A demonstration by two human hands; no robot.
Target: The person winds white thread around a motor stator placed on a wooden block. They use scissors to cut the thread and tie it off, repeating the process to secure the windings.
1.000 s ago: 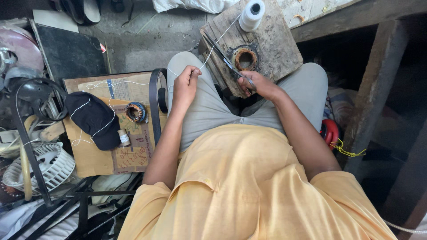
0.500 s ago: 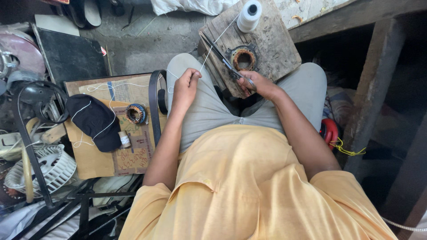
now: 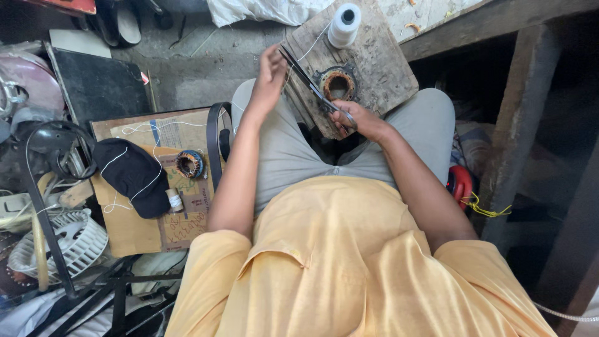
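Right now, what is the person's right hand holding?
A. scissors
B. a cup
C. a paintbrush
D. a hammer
A: the right hand grips the handles of dark scissors, whose blades point up toward the raised left hand, above the wooden board on the lap.

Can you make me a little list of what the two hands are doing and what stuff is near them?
left hand: raised, pinching the white thread
right hand: holding scissors, blades pointing toward the thread
thread spool: white, upright on the wooden board
ring of copper wire: on the board, beside the scissors
second wire ring: on cardboard, near a black cap
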